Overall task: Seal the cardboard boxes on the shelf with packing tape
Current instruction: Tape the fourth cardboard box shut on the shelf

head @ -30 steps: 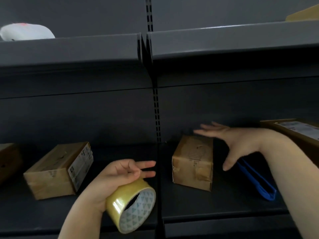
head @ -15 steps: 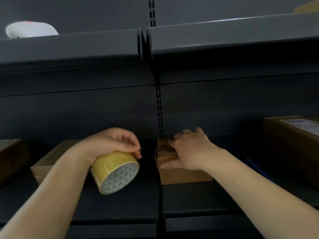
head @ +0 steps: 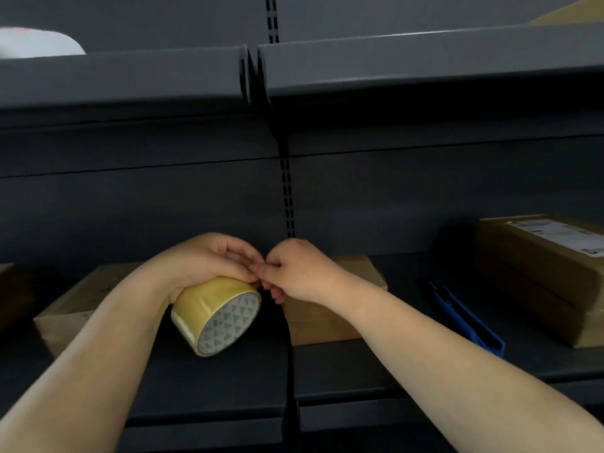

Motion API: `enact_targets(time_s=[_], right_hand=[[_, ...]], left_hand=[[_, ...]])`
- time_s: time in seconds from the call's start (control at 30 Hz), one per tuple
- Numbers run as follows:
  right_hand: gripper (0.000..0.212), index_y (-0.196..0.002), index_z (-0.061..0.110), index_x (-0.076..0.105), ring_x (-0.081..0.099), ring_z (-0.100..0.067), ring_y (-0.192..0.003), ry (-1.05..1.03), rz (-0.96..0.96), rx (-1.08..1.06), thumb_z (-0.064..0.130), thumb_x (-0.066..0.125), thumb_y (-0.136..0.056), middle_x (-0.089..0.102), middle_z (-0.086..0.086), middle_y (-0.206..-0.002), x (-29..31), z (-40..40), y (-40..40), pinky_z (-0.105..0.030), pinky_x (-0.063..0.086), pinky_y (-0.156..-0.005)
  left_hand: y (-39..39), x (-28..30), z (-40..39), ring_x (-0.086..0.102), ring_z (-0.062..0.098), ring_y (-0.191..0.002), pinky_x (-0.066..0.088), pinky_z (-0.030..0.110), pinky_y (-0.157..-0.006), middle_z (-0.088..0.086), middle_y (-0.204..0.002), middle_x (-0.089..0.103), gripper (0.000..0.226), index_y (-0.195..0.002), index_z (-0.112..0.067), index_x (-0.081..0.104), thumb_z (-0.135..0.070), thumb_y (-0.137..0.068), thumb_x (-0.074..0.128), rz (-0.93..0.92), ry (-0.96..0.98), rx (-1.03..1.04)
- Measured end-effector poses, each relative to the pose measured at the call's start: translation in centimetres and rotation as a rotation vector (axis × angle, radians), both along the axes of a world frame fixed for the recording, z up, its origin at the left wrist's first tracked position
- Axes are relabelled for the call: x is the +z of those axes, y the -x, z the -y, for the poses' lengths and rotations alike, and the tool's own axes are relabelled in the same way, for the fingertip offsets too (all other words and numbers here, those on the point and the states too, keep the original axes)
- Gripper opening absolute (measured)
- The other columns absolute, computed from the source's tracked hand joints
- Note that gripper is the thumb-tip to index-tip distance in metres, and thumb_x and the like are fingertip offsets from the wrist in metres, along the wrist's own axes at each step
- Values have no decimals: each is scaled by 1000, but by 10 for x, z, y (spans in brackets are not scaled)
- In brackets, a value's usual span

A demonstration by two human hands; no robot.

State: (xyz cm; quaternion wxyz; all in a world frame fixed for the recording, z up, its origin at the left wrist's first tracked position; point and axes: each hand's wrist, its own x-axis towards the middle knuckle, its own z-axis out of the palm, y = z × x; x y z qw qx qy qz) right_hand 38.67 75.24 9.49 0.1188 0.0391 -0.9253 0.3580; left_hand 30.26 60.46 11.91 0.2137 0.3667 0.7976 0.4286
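Observation:
My left hand [head: 209, 261] grips a roll of yellowish packing tape [head: 217, 313] from above, its patterned core facing me. My right hand [head: 299, 271] has its fingers curled against the roll's top right edge, fingertips meeting those of the left hand; whether they pinch the tape end is hidden. Behind the right hand and wrist, a small cardboard box [head: 327, 322] sits on the dark shelf [head: 376, 364]. Another cardboard box [head: 75, 299] lies behind my left forearm.
A blue utility knife [head: 464, 318] lies on the shelf right of the small box. A larger labelled box [head: 542, 273] stands at the far right, a dark box edge [head: 13, 295] at the far left. An upper shelf [head: 392, 63] overhangs with a white object [head: 36, 44].
My right hand left the top of the small box and came left to meet the tape roll. The left hand carried the roll slightly right and nearer the box.

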Motion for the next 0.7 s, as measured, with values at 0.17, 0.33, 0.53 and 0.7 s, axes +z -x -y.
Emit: enact_targets(time_s=[0.17,0.33,0.53,0.7], right_hand=[[42,-63,2,64,61,-22,-61,-115,-155,4,29,51,-93,64,-12,-63,15,16,4,-41,52,-65],[42,-71,-3,68,62,-26,-62,-129,-314,-75,28,50,-93,67,-17,-70,34,29,21,-40,53,-62],[36,-60,5,64,61,-19,-48,166,-74,-38,22,56,-91,58,-3,-45,40,21,21,-32,54,-61],[32,-62,5,65,50,-12,-40,321,57,-127,23,63,-88,45,4,-36,42,-15,6,-26,54,-55]], left_hand=[[9,-17,22,72,22,-84,58,31,-69,17,-96,73,48,-110,-15,61,-18,-63,71,158,-136,89],[19,-57,41,69,32,-95,59,37,-73,19,-99,72,41,-102,-3,70,-28,-80,46,461,-633,97],[21,-51,65,56,53,-82,27,61,-100,37,-76,53,26,-99,23,47,5,-96,29,719,-952,-386],[33,-5,54,55,20,-35,48,26,-39,11,-42,56,58,-66,-6,69,-54,-40,88,164,-265,-38]])
